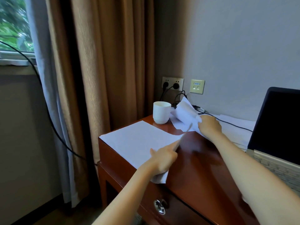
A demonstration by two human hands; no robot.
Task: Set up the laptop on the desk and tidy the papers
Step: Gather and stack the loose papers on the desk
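Observation:
A white sheet of paper (138,140) lies flat on the left end of the brown wooden desk (194,168). My left hand (162,159) grips the near right edge of a sheet there, lifting it. My right hand (210,125) holds another white sheet (186,113) bent upward near the back of the desk. More papers (233,129) lie behind it, under a black cable (230,123). The open laptop (276,135), its screen dark, stands at the right edge of the view.
A white cup (161,114) stands at the desk's back left corner. Wall sockets (172,83) with black plugs and a network outlet (197,86) sit behind it. Brown curtains (105,62) hang to the left. A drawer with a metal handle (159,207) faces me.

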